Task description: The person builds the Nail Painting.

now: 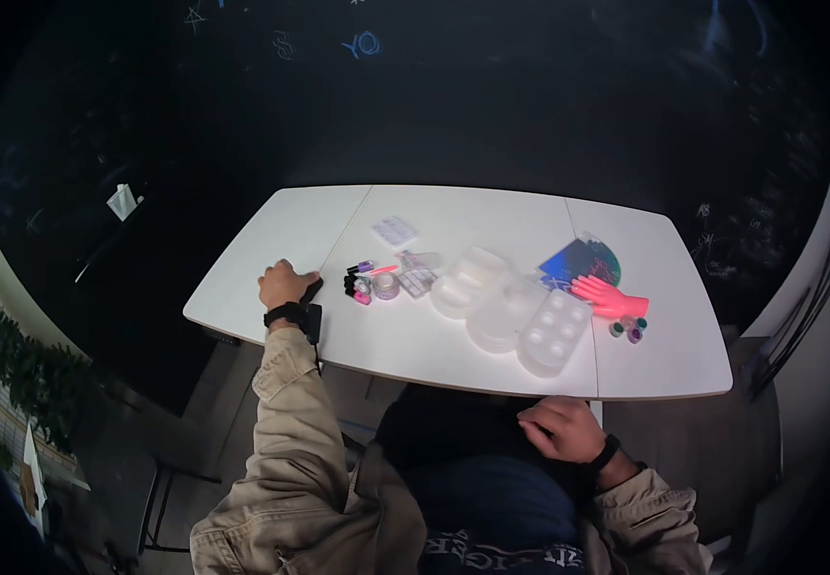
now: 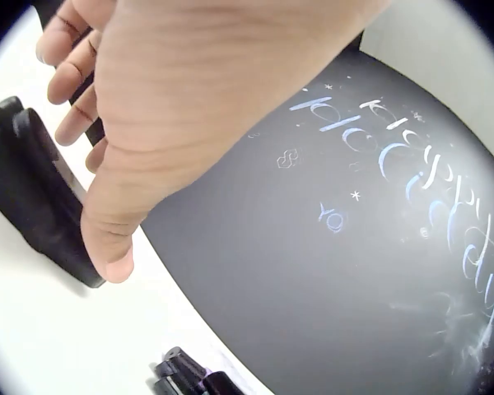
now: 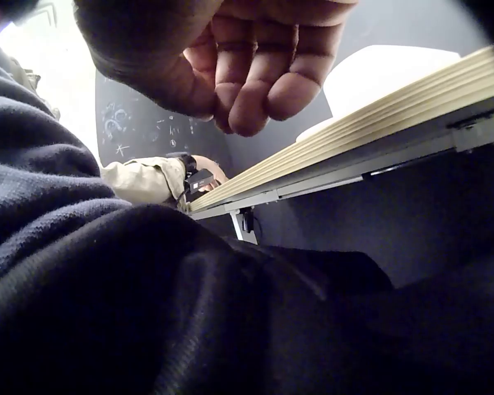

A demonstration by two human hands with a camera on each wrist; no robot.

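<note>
And there's the left hand (image 1: pixel 285 286), out on the table (image 1: pixel 233 287), its thumb lying against the edge of a black object (image 2: pixel 29 189)! The fingers are slightly apart, bent loosely; whether anything is pinched between them, I can't tell.

That black piece looks light but fairly stiff, I'd say, with a smooth shell that could slip a little under dry fingertips. It doesn't strike me as fragile. The place to take it is across its narrow width, thumb on one long side and fingers on the other.

Where is it? On the tabletop, right beside the left hand on its thumb side, between that hand and the small bottles (image 1: pixel 363 287). It's well apart from the right hand (image 1: pixel 563 428), which is down by the near table edge in front of the body, fingers loosely curled together, nothing visible in them.
</note>
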